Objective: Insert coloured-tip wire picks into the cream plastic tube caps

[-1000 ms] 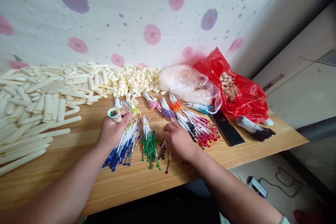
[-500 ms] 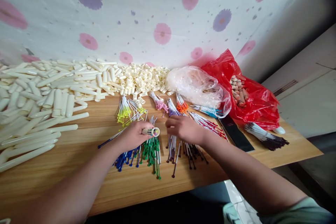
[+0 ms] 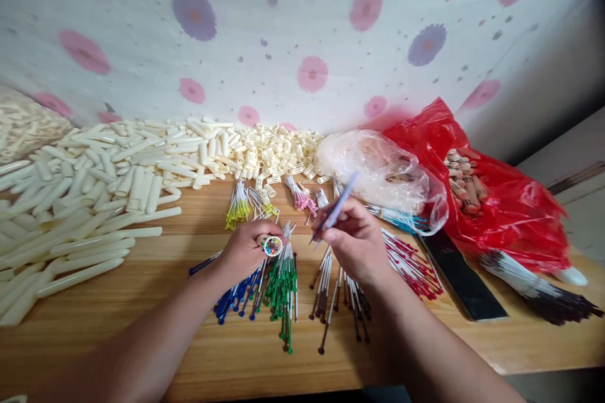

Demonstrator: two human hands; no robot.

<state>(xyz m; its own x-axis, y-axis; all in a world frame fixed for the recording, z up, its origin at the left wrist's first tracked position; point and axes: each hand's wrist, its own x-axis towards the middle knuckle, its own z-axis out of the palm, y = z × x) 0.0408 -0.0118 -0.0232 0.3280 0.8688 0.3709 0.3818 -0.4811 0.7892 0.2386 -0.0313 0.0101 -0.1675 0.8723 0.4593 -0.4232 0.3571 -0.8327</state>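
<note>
My left hand [image 3: 243,249] is closed around a short cream pen barrel [image 3: 273,245], its open end facing me with several coloured tips inside. To the right, my right hand [image 3: 359,242] pinches a thin pen refill [image 3: 344,198], purplish and blurred, tilted up and to the right. Below the left hand lie green-tipped refills [image 3: 281,280] and blue-tipped refills [image 3: 229,299]. Brown-tipped refills [image 3: 324,289] lie under the right hand, and red-tipped refills [image 3: 411,261] lie to its right. Yellow-tipped refills [image 3: 237,209] and pink-tipped refills [image 3: 302,194] sit farther back.
Long cream tubes [image 3: 89,201] are heaped at the left, with short slotted cream pieces [image 3: 283,148] behind. A clear plastic bag [image 3: 373,157] and a red bag [image 3: 510,214] stand at the back right. Near them lie a black strip [image 3: 466,277] and black-tipped refills [image 3: 539,289].
My right hand has risen from the refill bunches and now holds a purplish refill. The left hand still grips the barrel, its open end turned more towards me. The view has shifted slightly.
</note>
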